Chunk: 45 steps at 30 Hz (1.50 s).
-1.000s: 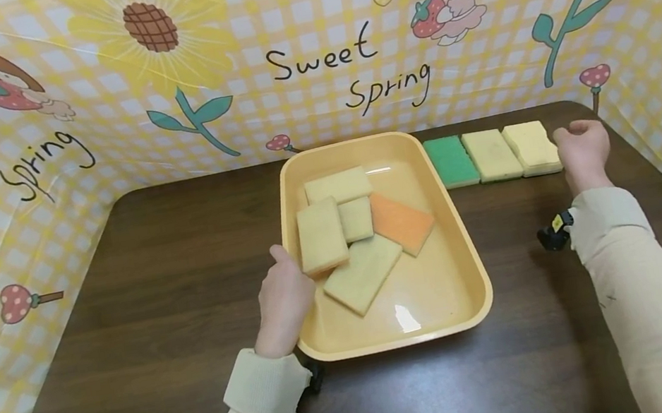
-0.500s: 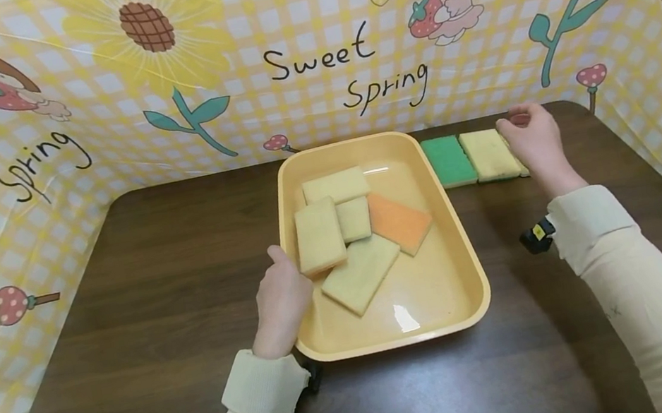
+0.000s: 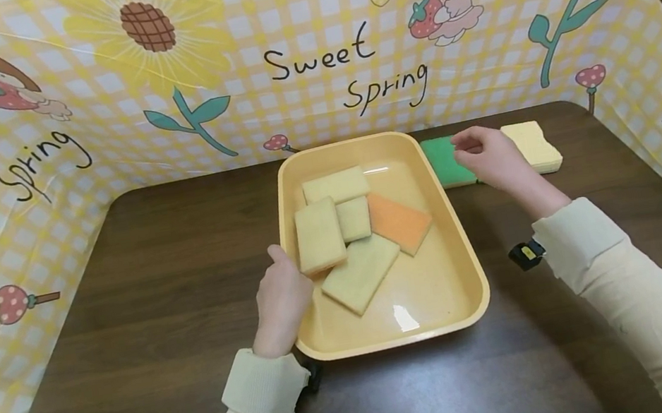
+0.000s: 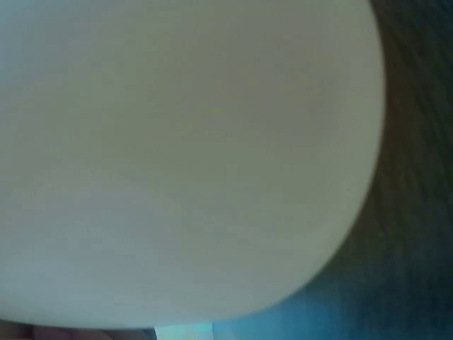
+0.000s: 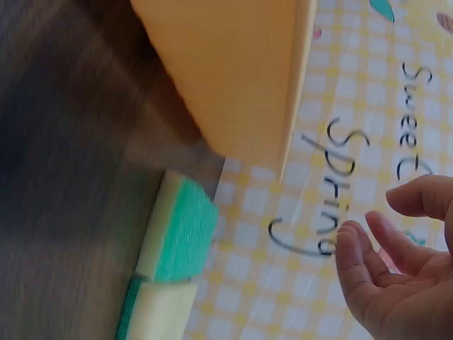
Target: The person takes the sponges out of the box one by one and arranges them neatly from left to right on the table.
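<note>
My left hand (image 3: 281, 299) grips the left wall of a yellow plastic tray (image 3: 441, 297). In the left wrist view, the tray's blurred outer surface (image 4: 198, 163) fills most of the frame. Inside the tray lie several pale yellow sponges (image 3: 362, 274), some overlapping, and one with its orange side up (image 3: 400, 221). My right hand (image 3: 491, 157) hovers over the sponge row right of the tray, fingers loosely bent and holding nothing. It hides most of the middle sponge. A green-topped sponge (image 3: 446, 162) is on its left, a pale yellow one (image 3: 530, 147) on its right.
The dark wooden table (image 3: 146, 298) extends around the tray. A yellow checked cloth (image 3: 316, 109) with flower prints rises behind the back edge and at both sides. The sponge row lies close to that cloth.
My right hand has moved left along the sponge row, from beside the right-hand sponge to above the middle one, uncovering the right-hand sponge. My left hand and the tray have stayed put.
</note>
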Tool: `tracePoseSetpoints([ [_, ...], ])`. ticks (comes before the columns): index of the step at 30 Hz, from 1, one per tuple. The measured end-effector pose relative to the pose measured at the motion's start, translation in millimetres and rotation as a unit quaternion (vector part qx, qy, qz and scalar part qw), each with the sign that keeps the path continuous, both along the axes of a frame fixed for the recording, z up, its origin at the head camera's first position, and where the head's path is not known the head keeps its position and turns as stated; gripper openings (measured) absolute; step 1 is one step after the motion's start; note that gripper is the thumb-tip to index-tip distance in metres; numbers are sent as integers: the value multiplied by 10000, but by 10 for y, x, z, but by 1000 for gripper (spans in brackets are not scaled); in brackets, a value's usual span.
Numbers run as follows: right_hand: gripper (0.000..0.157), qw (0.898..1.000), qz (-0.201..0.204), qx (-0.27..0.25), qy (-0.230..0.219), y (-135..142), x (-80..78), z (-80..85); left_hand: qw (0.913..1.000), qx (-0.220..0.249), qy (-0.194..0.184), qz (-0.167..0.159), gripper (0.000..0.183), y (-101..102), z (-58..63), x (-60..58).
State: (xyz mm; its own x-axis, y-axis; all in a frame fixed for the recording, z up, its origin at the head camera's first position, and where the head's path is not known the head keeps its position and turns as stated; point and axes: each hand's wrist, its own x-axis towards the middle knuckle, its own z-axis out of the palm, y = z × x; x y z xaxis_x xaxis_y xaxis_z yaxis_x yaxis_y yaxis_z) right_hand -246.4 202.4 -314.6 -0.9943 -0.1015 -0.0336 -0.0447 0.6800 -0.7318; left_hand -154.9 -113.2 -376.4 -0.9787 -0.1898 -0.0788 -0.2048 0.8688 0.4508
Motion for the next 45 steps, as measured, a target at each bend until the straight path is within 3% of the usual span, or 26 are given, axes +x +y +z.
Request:
tracePoseSetpoints([
  [4, 38, 9996, 251, 132, 56, -110, 57, -9, 10000, 9, -26, -6, 33, 3, 5, -4],
  [11, 38, 9949, 849, 474, -259, -249, 132, -49, 9999, 55, -95, 16, 34, 8, 6, -3],
  [24, 39, 9891, 1257, 715, -285, -475, 166, -243, 9999, 76, -91, -29, 34, -10, -6, 4],
  [32, 46, 9787, 1717, 1053, -407, -599, 194, -317, 9999, 71, -132, -33, 32, -9, -5, -4],
  [36, 46, 9733, 1926, 1227, -224, -639, 206, -373, 9999, 74, -74, -5, 31, -4, -1, -6],
  [45, 50, 9657, 1834, 1817, -267, -729, 257, -434, 10000, 71, -23, -5, 29, 2, 1, -1],
])
